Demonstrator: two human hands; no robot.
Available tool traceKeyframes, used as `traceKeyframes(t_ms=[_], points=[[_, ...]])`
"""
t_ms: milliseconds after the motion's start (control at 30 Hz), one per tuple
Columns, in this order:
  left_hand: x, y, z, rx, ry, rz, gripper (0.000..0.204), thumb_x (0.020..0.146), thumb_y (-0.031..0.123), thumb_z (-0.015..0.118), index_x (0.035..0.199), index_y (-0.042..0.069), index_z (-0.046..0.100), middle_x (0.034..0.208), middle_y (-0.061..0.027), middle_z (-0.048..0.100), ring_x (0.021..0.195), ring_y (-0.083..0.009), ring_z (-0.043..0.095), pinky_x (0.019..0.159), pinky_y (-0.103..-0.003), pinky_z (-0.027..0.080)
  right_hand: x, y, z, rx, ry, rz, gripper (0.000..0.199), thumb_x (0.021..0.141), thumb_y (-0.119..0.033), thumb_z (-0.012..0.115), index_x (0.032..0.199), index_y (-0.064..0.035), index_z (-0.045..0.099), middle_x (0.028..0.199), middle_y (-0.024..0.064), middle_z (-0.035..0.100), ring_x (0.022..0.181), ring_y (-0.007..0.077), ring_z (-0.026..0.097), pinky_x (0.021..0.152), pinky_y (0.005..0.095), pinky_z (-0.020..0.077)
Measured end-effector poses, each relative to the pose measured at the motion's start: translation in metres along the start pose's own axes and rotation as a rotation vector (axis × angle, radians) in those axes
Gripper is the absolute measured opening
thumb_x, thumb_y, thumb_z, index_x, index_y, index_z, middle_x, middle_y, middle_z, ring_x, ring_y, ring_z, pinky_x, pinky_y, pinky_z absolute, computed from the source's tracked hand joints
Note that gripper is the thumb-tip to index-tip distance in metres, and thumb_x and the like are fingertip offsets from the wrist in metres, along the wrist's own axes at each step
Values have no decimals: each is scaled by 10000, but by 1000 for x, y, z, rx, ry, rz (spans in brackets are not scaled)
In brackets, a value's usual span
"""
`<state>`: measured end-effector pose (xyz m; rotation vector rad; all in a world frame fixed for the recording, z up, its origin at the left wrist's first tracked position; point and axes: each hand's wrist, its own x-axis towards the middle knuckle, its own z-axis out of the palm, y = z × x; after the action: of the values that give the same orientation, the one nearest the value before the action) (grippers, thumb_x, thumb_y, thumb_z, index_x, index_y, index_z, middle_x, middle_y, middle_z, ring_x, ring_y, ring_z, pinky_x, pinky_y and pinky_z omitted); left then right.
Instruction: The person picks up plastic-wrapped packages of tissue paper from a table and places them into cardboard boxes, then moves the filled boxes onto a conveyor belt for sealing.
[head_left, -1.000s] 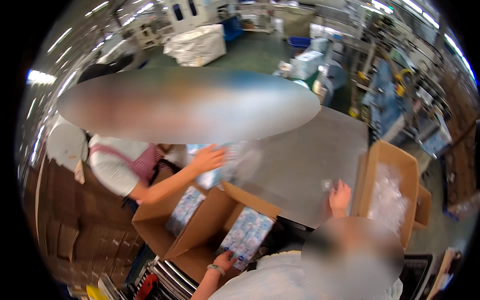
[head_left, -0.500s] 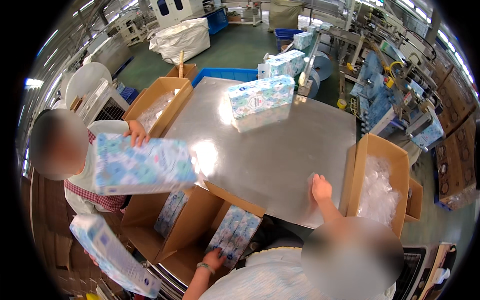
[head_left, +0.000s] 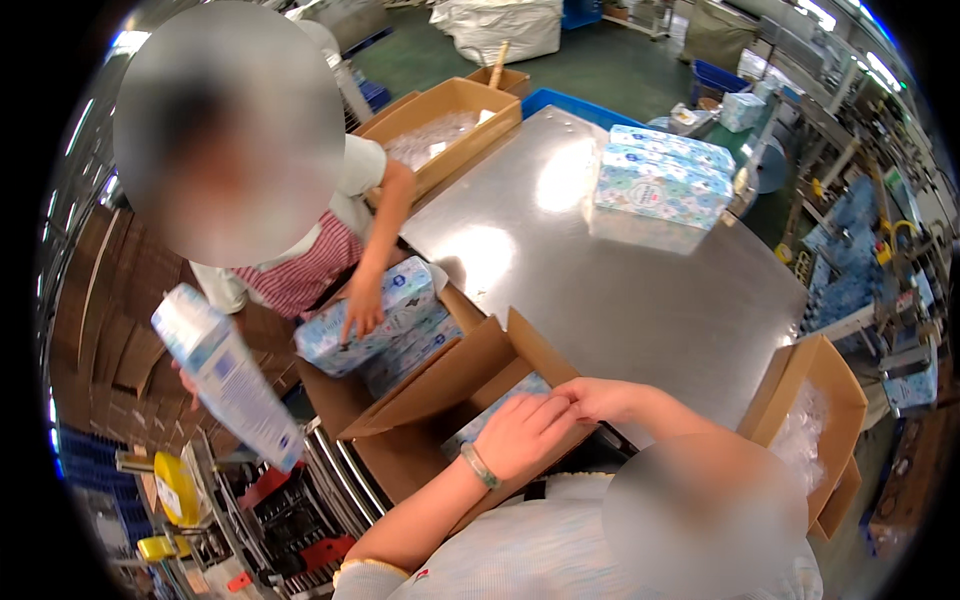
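Observation:
Above the near cardboard box [head_left: 475,375], my left hand [head_left: 520,432], with a bracelet on the wrist, meets my right hand [head_left: 597,398] at the fingertips. The fingers of both are bent and closed; anything between them is too small or hidden to make out. Below them a blue-and-white floral tissue pack [head_left: 492,412] lies in the box, partly covered by my left hand. At the left, a co-worker's hand [head_left: 363,303] presses a similar pack [head_left: 405,290] into the adjoining box, over other packs. The co-worker's other hand holds a tilted pack [head_left: 230,385].
Two floral packs [head_left: 660,185] stand at the far side of the metal table [head_left: 640,290]. Cardboard boxes of clear plastic bags stand at the right [head_left: 850,390] and far left [head_left: 500,120]. A roller rack [head_left: 335,465] is below left; machinery [head_left: 880,240] stands far right.
My left hand has lifted off the pack in the box, and my right hand has come from the table to meet it. The co-worker has lowered a pack into the other box. The view has swung left.

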<state>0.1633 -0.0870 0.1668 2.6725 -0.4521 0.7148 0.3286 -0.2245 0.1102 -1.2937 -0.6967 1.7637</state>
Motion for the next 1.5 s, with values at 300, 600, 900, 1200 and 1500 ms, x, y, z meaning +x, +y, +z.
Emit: traceKeyframes(t_ms=[300,600,900,1200,1500], points=[[-64,-23,13,-210,-82,-360,192,745,92,799,872,97,655,814,-51,639,768,-258,588,684,-369,502,58,10,8,108,-84,152,268,998,-204,567,1189,-30,638,874,8,594,686,77,484,603,239,411],[-221,-29,169,-472,-447,-941,102,838,137,683,859,65,613,817,-165,660,790,-367,645,695,-458,511,-5,3,-25,-8,569,-70,218,996,-234,636,1158,-93,675,956,-37,631,724,57,508,624,222,420],[-275,-39,252,-714,-789,-1162,343,777,231,657,1078,78,718,1058,-194,728,1000,-343,692,877,-407,546,-67,10,-77,-74,903,3,164,975,-203,643,1055,-74,705,864,-49,630,669,53,469,594,223,402],[-291,-61,235,-659,-700,-1145,468,860,273,713,1261,36,664,1200,-179,711,1125,-308,677,970,-409,536,-84,-21,-262,-725,1532,-211,211,857,-144,740,1032,-35,697,1055,78,667,845,195,647,755,348,527],[-181,-79,137,-630,71,-1428,196,931,118,696,1087,1,684,952,-103,733,853,-149,690,777,-295,552,-54,-116,-469,-1305,1449,448,1206,553,-446,937,1529,-83,328,1493,201,446,1394,362,424,1093,584,394]])
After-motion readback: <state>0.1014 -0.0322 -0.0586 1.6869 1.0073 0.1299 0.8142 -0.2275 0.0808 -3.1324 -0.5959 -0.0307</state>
